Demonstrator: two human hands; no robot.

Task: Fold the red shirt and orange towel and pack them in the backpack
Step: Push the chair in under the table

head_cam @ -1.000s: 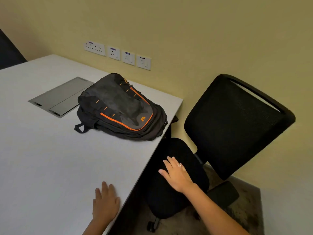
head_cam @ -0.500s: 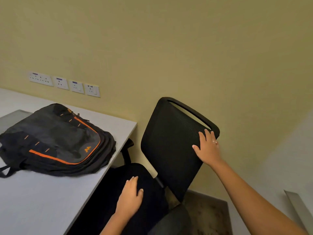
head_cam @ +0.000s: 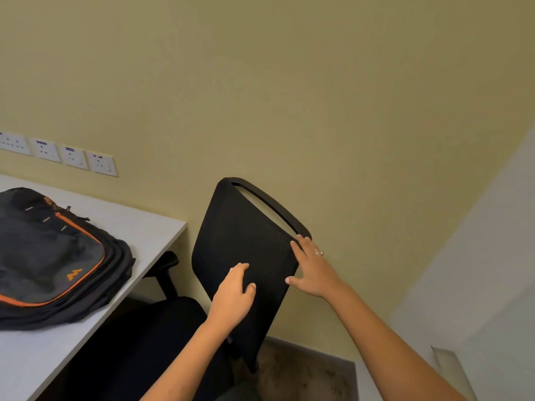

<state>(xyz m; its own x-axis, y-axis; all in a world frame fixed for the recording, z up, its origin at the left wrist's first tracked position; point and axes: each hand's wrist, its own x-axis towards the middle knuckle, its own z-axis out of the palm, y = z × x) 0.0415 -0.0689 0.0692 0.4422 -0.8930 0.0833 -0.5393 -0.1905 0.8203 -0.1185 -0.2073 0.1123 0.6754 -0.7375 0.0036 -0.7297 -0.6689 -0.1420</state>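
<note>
The black backpack (head_cam: 49, 259) with orange trim lies flat on the white table (head_cam: 144, 230) at the left, zipped as far as I can see. No red shirt or orange towel is in view. Both my hands are on the backrest of a black mesh office chair (head_cam: 243, 227), well right of the backpack. My left hand (head_cam: 234, 296) presses on the front of the mesh, low down. My right hand (head_cam: 312, 267) lies along the backrest's right edge, fingers straight and thumb on the front face. Neither hand holds anything.
The chair's seat (head_cam: 150, 331) sits partly under the table's right edge, with an armrest (head_cam: 165, 261) beside it. A row of wall sockets (head_cam: 72, 156) is above the table. Brown carpet (head_cam: 304, 371) shows behind the chair; a pale surface rises at the right.
My view has swung right, away from the table. My left hand rose from the chair seat onto the backrest mesh. My right hand stays on the backrest's right edge.
</note>
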